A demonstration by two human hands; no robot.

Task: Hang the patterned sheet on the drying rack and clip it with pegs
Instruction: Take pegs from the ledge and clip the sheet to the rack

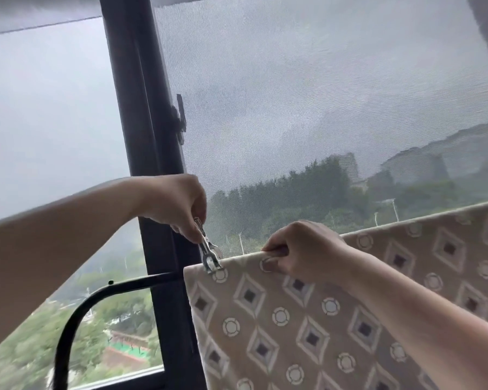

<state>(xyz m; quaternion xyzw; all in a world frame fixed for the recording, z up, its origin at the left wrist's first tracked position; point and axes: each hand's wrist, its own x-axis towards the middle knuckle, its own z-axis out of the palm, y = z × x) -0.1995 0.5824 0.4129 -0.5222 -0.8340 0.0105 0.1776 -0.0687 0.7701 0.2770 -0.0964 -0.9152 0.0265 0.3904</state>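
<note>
Currently: pegging step. The patterned sheet (307, 319) hangs folded over the top bar of the drying rack (102, 294). Its left edge lies near the bar's left end, where bare black tube curves downward.

Left hand (178, 204): grip clamped on the handles of a metal peg (209, 251). The peg's jaws sit on the sheet's top fold, just inside the left corner. Cannot tell whether the jaws have bitten onto cloth and bar or only touch them.

Right hand (299, 249): grip clamped on the fold near the peg, thumb on the near face and fingers over the top, holding the cloth against the bar.

Judgement, how to do it well:
- Squeeze the handles wide so the jaws straddle both layers and the bar.
- Seat the peg fully down before letting go.
- Hold tension with the right hand so the fold lies flat, with no pucker under the jaws.
- Release the peg first, the cloth second.

Risk: a peg that catches cloth alone lets the sheet slide. No other pegs show along the fold, so the right end probably needs one too.
</note>
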